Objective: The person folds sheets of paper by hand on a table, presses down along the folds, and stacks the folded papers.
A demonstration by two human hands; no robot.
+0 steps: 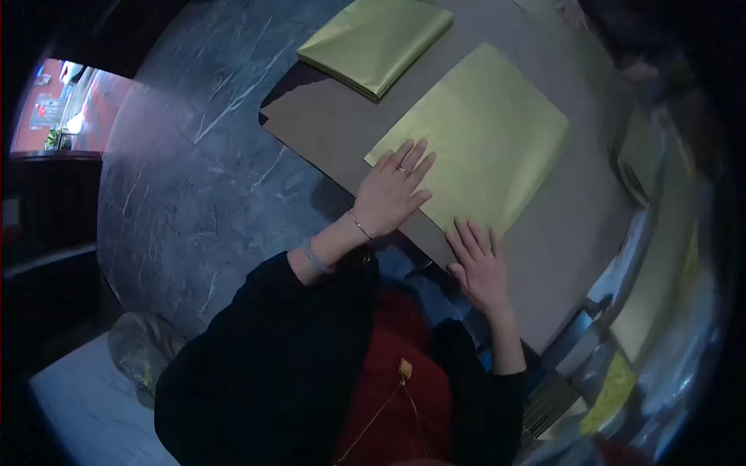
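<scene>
A sheet of gold-yellow paper (pixel 489 132) lies flat on a brown cardboard sheet (pixel 311 128), turned at an angle to me. My left hand (pixel 392 190) rests with its fingers spread on the paper's near left edge. At the near corner, my right hand (pixel 479 260) touches the paper with its fingertips, fingers stretched out and a little apart. Neither hand grips anything. Beyond the sheet, a stack of the same yellow paper (pixel 373 43) sits on the far left part of the cardboard.
Under the cardboard is a grey marbled round table (pixel 194 179). Plastic wrapping (pixel 668 373) with yellow pieces crowds the right side. A plastic bag (pixel 144 353) hangs at the lower left. Part of another person's hand (pixel 573 13) shows at the upper right.
</scene>
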